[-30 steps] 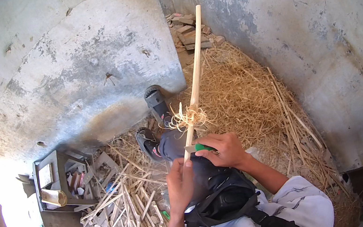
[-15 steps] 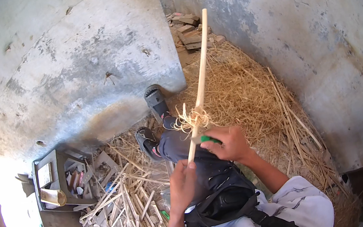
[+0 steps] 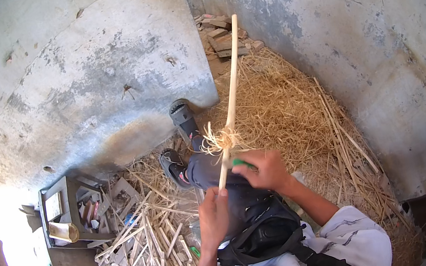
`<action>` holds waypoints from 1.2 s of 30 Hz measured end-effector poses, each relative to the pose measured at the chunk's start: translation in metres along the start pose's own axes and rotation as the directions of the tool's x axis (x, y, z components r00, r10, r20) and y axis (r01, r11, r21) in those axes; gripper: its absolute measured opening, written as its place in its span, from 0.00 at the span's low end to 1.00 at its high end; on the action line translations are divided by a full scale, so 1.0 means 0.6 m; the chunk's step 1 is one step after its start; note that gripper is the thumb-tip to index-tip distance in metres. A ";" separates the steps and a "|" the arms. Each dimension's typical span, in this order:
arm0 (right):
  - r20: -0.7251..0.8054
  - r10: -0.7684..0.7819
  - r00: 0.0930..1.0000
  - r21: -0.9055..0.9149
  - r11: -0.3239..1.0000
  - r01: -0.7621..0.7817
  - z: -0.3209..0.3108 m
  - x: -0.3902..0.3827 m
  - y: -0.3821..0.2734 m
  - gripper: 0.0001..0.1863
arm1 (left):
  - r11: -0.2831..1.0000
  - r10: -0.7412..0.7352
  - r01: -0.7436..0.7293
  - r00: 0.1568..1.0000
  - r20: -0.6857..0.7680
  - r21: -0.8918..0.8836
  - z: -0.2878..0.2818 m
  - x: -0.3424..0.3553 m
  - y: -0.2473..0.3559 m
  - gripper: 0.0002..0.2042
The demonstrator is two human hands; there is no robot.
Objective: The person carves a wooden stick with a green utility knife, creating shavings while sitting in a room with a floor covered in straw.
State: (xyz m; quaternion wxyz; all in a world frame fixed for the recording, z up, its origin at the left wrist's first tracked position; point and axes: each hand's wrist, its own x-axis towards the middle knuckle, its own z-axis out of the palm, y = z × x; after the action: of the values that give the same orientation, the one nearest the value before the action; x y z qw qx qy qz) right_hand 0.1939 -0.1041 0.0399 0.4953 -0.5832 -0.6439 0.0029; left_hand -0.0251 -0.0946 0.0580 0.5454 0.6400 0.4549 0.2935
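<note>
A long pale wooden stick (image 3: pixel 233 74) slants up and away from my lap. My left hand (image 3: pixel 214 216) is closed round its near end. Just above it, my right hand (image 3: pixel 267 170) grips a green-handled knife (image 3: pixel 242 164) against the stick's side; most of the blade is hidden. Thin curled shavings (image 3: pixel 223 139) cling in a bunch to the stick, a little beyond the knife. The stick crosses over my dark-trousered leg (image 3: pixel 207 168).
Split sticks (image 3: pixel 157 253) lie heaped at lower left, beside a worn cabinet (image 3: pixel 71 255) holding odds and ends. A broad pile of shavings (image 3: pixel 286 104) covers the right floor, with long strips (image 3: pixel 345 140) on it. Bricks (image 3: pixel 223 39) sit in the far corner between weathered walls (image 3: pixel 117 53).
The stick's far end has swung slightly left and down. My right hand with the knife has shifted a little left, and the bunch of shavings has moved left with the stick.
</note>
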 end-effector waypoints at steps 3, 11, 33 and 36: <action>0.110 0.145 0.983 -0.045 0.989 -0.140 -0.025 0.024 0.029 0.18 | 1.000 0.013 -0.012 1.000 0.021 -0.025 0.003 -0.005 -0.023 0.09; 0.141 0.060 0.988 0.056 0.996 -0.069 -0.017 -0.009 0.006 0.17 | 0.999 0.016 -0.016 1.000 -0.018 -0.029 0.004 0.000 -0.017 0.11; 0.097 0.098 0.990 0.001 0.995 -0.099 -0.017 0.016 0.066 0.19 | 0.995 -0.043 0.050 0.996 0.082 -0.083 0.005 -0.008 -0.041 0.07; 0.249 0.206 0.946 0.056 0.973 -0.226 -0.034 0.019 0.062 0.20 | 0.987 -0.047 0.066 0.991 0.127 -0.148 -0.001 -0.005 -0.032 0.07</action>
State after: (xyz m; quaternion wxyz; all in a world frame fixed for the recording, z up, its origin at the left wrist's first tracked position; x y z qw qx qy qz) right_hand 0.2369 -0.0951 0.0358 0.4338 -0.6242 -0.6310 0.1551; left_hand -0.0318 -0.0974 0.0400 0.6275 0.6002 0.4149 0.2717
